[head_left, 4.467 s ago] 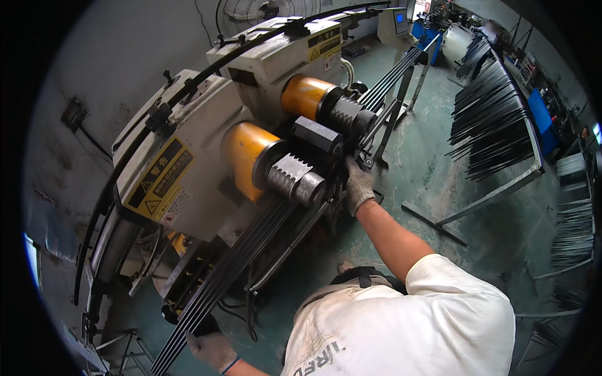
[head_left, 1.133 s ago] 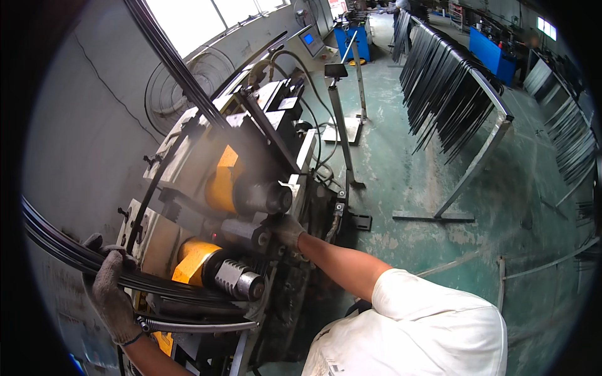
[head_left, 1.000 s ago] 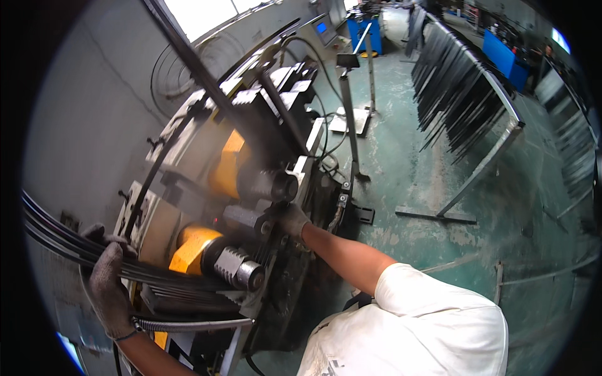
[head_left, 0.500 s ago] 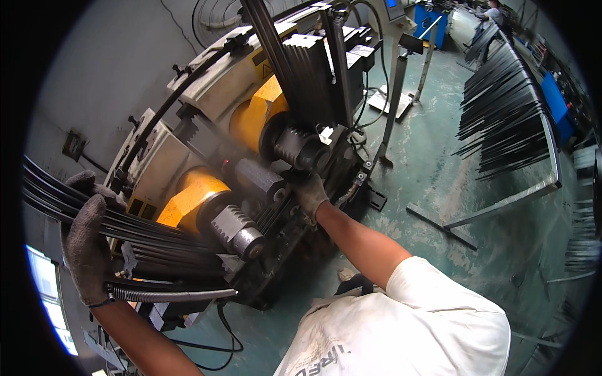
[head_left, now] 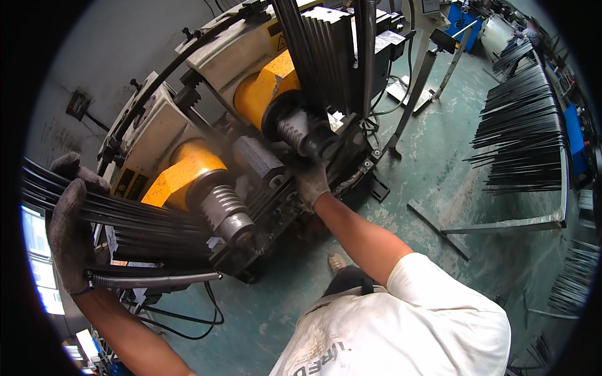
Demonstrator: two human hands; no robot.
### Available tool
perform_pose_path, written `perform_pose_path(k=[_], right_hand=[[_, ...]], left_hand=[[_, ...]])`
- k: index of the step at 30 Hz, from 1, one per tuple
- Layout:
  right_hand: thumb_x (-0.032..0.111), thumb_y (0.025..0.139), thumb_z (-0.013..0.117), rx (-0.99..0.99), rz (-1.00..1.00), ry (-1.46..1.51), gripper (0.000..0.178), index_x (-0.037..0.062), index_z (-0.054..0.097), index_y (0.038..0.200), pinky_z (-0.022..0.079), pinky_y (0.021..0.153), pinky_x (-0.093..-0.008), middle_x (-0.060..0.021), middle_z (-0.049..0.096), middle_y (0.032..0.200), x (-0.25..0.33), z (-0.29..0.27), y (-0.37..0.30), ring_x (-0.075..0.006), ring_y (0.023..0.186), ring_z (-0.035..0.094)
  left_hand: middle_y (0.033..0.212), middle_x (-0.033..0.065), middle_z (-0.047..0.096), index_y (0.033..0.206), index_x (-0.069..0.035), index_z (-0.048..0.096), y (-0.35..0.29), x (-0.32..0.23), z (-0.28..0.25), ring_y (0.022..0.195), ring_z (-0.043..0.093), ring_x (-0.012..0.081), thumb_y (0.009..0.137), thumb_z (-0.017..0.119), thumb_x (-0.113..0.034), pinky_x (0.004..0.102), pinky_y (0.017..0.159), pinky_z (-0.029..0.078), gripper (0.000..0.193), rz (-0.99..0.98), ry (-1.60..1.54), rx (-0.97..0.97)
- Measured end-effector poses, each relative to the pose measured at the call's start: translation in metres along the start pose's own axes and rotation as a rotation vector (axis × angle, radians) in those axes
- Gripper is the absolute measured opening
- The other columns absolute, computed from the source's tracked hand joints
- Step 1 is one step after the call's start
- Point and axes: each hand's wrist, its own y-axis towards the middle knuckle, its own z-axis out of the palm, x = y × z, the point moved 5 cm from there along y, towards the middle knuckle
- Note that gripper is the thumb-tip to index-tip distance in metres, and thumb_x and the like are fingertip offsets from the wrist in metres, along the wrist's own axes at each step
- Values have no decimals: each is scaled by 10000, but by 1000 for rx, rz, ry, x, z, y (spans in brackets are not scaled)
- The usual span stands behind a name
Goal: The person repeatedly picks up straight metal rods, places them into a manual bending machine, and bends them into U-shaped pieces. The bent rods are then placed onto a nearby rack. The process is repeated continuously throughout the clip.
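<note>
Rods (head_left: 147, 214) in one dark bundle, too tightly packed to count, extend leftward from the machine (head_left: 216, 57); your left hand (head_left: 68, 222) has its grip clamped on them, thumb in front. Your right hand (head_left: 312, 187) is beside one hexagonal block (head_left: 258, 160), fingers hidden, so its grip can't be judged. Two orange housings (head_left: 193, 161) flank that block. One second bundle (head_left: 313, 66) stands beyond.

machine (head_left: 200, 156): before person (head_left: 389, 319) | rods (head_left: 135, 213): at machine's 2 ends | rack (head_left: 514, 227): right, apart | other rods (head_left: 520, 141): on rack
</note>
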Motion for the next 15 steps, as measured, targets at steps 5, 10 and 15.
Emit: perform_pose_path(k=[5,10,15], right_hand=[[183,1004,787,-16,-31,8,360,-12,739,1303,575,906,-379,-100,791,1148,-5,-13,8,-193,1019,735],[196,1064,666,46,-203,-613,333,4,726,1330,569,955,-406,-224,784,1208,-4,-1,3,-339,1110,752],[209,1084,678,-98,-68,-291,324,12,717,1338,559,978,-388,-178,801,1201,30,-76,-76,-313,1119,754]], left_hand=[[1104,117,764,1228,-21,751,15,7,20,1045,754,217,1046,736,-402,379,1023,582,423,-66,-91,103],[1219,132,756,1394,-26,688,-22,12,-43,1183,730,243,1094,647,-423,397,1095,572,499,149,218,95],[1289,180,778,1547,-92,557,-110,-59,-23,1200,741,348,1078,573,-583,427,1100,581,680,343,372,18]])
